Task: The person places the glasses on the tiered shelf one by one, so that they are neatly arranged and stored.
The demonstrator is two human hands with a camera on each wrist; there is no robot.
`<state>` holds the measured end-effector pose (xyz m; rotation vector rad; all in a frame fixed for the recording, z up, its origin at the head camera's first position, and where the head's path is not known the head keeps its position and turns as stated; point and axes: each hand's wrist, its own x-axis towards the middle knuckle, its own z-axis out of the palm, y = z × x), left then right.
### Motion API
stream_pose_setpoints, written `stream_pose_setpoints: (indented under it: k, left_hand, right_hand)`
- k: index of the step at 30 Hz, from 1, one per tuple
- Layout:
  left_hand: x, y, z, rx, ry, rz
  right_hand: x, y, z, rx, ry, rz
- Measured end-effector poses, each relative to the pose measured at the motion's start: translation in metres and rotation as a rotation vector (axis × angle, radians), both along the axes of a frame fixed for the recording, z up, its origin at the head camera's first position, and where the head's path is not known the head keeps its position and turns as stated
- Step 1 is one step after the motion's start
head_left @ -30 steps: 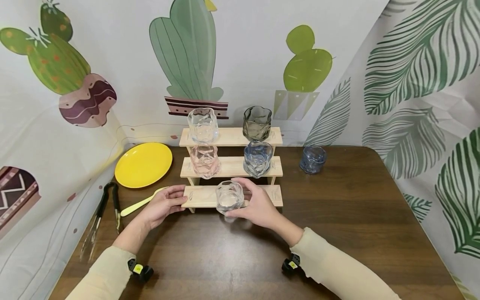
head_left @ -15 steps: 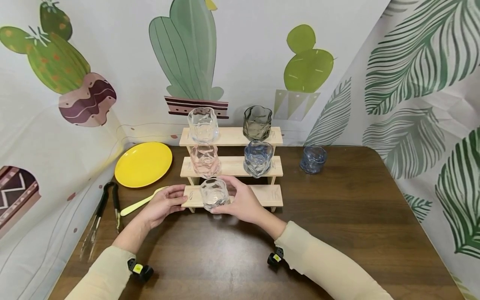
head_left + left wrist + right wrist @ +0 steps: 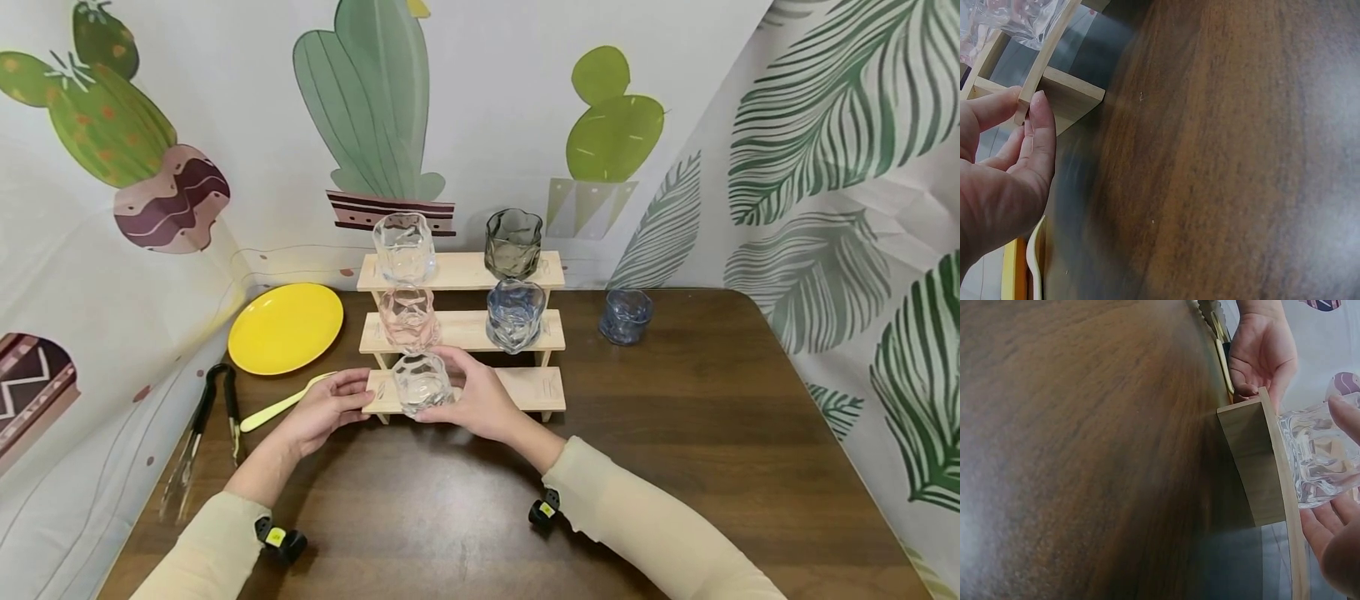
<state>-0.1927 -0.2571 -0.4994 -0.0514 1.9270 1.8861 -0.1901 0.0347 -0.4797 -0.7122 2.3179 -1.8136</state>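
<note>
A small three-tier wooden stand is on the table. My left hand pinches the left end of its lowest board, thumb and fingers on either face in the left wrist view. On that same board, toward the left, a clear wavy glass is upright, its base against the wood in the right wrist view. My right hand grips this glass from the right, thumb in front and fingers behind. A pink glass and a blue glass occupy the middle board. Up top are another clear glass and a grey glass.
Right of the stand, a dark blue glass is on the table. To the left are a yellow plate, a pale yellow utensil with its far end partly hidden, and black-handled tongs. A printed cloth hangs behind.
My right hand has moved the clear glass leftward along the lowest board, from near its middle to its left part. The left hand stays at the board's end.
</note>
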Motion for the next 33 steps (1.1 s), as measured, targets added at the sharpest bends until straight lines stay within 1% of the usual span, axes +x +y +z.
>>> stream_pose_setpoints:
  k: [6,12,17,24,26,29,31,33]
  left_hand:
    - [0.0,0.001,-0.001,0.005,0.006,-0.004]
    - [0.0,0.0,-0.002,0.013,0.007,0.004]
    - [0.0,0.0,-0.001,0.014,0.006,0.005]
    - [0.001,0.0,0.001,0.005,0.002,0.003]
    - [0.001,-0.001,0.001,0.002,-0.001,0.005]
    - [0.001,0.0,0.001,-0.001,-0.003,0.006]
    - [0.001,0.0,0.001,-0.002,-0.003,0.004]
    - [0.001,0.001,0.001,-0.001,-0.003,0.001]
  right_hand:
    - [0.0,0.004,0.0,0.012,0.007,0.016]
    - [0.005,0.015,-0.002,0.03,0.05,0.019]
    - [0.015,0.032,-0.002,0.03,0.052,0.01]
    - [0.03,0.067,-0.005,0.025,0.102,-0.005]
    - [0.034,0.079,-0.008,0.014,0.126,-0.018]
    - [0.039,0.1,-0.012,0.003,0.169,-0.06]
    - [0.041,0.115,-0.015,-0.004,0.194,-0.111]
    - [0.042,0.13,-0.017,-0.022,0.215,-0.178]
